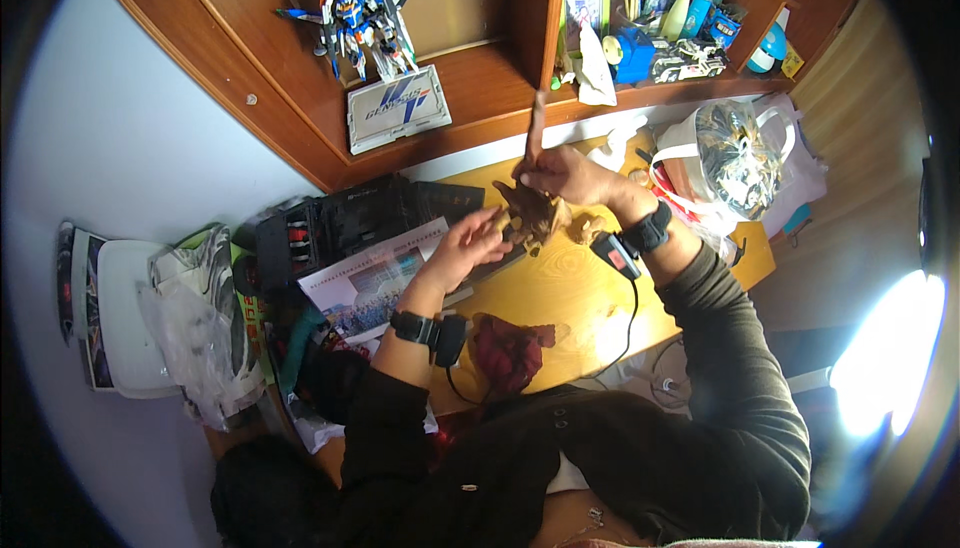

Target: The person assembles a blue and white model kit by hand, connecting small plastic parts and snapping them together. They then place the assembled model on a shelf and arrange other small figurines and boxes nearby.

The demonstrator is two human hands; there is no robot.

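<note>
Above the yellow wooden table, a brown figurine-like object (530, 206) with jagged, lighter tan parts is between my hands; its exact kind is unclear. My right hand (575, 176) is closed round its upper part, where a thin brown piece (537, 126) sticks upward. On its left side, the curled fingers of my left hand (465, 250) press at the edge. Small tan pieces (588, 230) show just right of the object, below my right wrist. A crumpled dark red cloth (510, 351) lies on the table nearer to me.
Left of the table surface (590, 318) are a black case (345, 216) and a printed booklet (372, 283). A robot model (365, 23) stands on the shelf above, behind a grey box (398, 108). A white-handled bag (735, 158) sits at right. A cable (634, 313) hangs from my right wrist device.
</note>
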